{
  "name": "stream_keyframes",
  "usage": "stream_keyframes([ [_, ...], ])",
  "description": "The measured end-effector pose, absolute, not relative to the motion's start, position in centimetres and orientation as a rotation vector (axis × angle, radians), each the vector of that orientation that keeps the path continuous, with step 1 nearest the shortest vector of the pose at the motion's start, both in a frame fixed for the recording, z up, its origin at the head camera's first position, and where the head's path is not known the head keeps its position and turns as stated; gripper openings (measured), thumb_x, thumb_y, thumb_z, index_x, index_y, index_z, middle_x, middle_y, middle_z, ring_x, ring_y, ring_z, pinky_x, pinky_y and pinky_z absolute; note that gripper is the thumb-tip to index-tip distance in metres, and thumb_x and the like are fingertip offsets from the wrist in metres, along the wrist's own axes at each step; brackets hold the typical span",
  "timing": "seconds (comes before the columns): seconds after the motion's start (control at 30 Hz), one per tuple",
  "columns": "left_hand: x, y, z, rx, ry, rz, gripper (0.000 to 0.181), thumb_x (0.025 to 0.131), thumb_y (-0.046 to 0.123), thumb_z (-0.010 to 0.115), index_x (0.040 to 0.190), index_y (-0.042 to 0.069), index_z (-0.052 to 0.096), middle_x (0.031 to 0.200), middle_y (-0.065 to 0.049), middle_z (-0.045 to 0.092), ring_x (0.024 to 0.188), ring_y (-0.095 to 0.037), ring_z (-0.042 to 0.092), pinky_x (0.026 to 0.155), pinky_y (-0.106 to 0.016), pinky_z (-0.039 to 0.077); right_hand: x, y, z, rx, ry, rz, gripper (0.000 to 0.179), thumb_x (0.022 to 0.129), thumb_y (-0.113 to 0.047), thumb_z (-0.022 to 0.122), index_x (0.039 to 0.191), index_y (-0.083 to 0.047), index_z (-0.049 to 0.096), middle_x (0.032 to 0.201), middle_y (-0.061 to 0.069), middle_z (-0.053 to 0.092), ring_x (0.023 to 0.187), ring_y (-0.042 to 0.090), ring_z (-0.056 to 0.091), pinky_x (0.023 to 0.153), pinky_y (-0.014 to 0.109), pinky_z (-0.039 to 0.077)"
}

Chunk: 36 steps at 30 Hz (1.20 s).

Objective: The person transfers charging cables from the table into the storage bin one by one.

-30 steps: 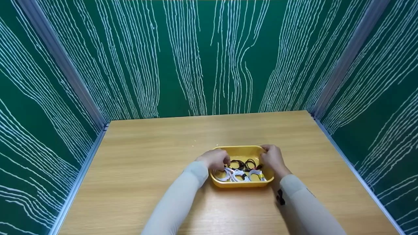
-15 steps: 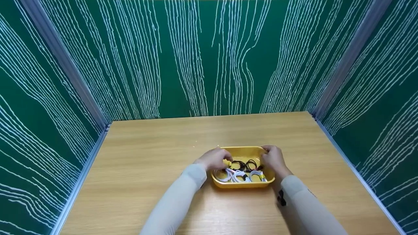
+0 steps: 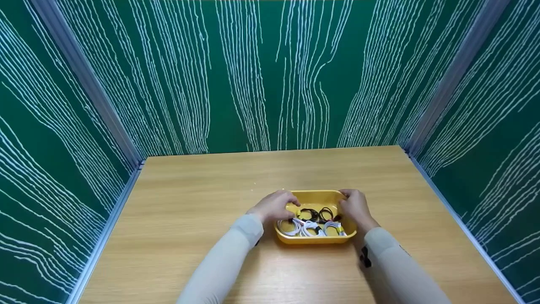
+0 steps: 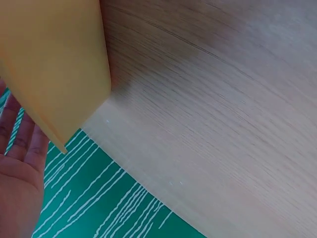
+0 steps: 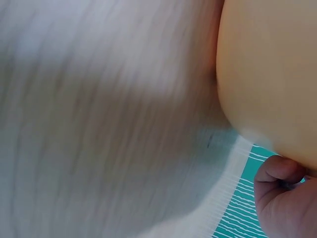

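A yellow plastic basin stands on the table in the head view, with coiled cables inside. Two black coiled cables, one at left and one at right, lie toward its back; three white coils, among them a middle one with a black tie, line its front. My left hand reaches over the left rim, thumb and fingers apart above the coils; in the left wrist view its fingers look straight beside the basin wall. My right hand grips the back right rim, thumb bent at its edge.
The wooden table ends at a green back wall with wavy white lines. Similar panels with metal posts rise at both sides. A few tiny pale specks lie behind the basin.
My left hand's fingers have uncurled and drawn slightly up and left from the coils in the basin. The right hand keeps its hold on the rim.
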<state>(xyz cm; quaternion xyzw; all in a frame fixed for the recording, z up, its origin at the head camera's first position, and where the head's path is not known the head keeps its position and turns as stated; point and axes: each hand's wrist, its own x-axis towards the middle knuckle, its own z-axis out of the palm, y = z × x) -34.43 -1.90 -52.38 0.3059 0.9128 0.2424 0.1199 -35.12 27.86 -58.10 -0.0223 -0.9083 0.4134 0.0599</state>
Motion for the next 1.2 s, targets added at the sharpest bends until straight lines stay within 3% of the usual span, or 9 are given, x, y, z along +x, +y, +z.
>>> stream_keyframes([
  [0.1, -34.3, -2.2, -52.4, 0.877, 2.666, 0.753, 0.036, 0.097, 0.019, 0.08, 0.133, 0.014, 0.077, 0.137, -0.003, 0.073, 0.133, -0.023, 0.063, 0.121, -0.039, 0.047, -35.1, 28.0, -58.1, -0.051, -2.743, 1.245, 0.033, 0.091, 0.009, 0.058, 0.115, 0.007, 0.079, 0.108, 0.026, 0.079, 0.086, 0.028, 0.068, 0.069, 0.026, 0.051],
  [0.37, -34.2, -2.9, -52.5, 0.82, 2.643, 0.866, 0.036, 0.098, 0.017, 0.08, 0.134, 0.014, 0.076, 0.14, -0.003, 0.073, 0.138, -0.028, 0.061, 0.124, -0.045, 0.045, -35.1, 28.0, -58.2, -0.071, -2.744, 1.227, 0.034, 0.09, 0.007, 0.058, 0.116, 0.006, 0.08, 0.11, 0.027, 0.079, 0.094, 0.034, 0.071, 0.074, 0.027, 0.053],
  [0.67, -33.7, -3.7, -52.5, 0.744, 2.656, 0.95, 0.034, 0.099, 0.02, 0.08, 0.133, 0.016, 0.077, 0.149, -0.003, 0.067, 0.144, -0.028, 0.057, 0.128, -0.049, 0.041, -35.0, 28.0, -57.9, -0.086, -2.784, 1.228, 0.035, 0.093, 0.005, 0.061, 0.124, 0.007, 0.077, 0.119, 0.031, 0.077, 0.104, 0.04, 0.073, 0.09, 0.045, 0.062],
  [0.87, -33.7, -4.3, -52.2, 0.778, 2.69, 0.977, 0.037, 0.1, 0.023, 0.079, 0.135, 0.013, 0.076, 0.145, -0.004, 0.068, 0.139, -0.027, 0.06, 0.126, -0.048, 0.043, -34.8, 28.1, -57.6, -0.094, -2.819, 1.236, 0.034, 0.099, 0.0, 0.065, 0.132, 0.009, 0.072, 0.131, 0.034, 0.071, 0.118, 0.048, 0.07, 0.105, 0.057, 0.058],
  [1.2, -34.0, -6.0, -51.4, 0.793, 2.714, 1.004, 0.041, 0.1, 0.025, 0.078, 0.138, 0.01, 0.073, 0.15, -0.005, 0.067, 0.144, -0.029, 0.059, 0.125, -0.05, 0.044, -34.8, 28.2, -57.3, -0.049, -2.856, 1.183, 0.037, 0.102, -0.011, 0.068, 0.134, 0.008, 0.071, 0.133, 0.031, 0.072, 0.122, 0.047, 0.07, 0.106, 0.059, 0.056],
])
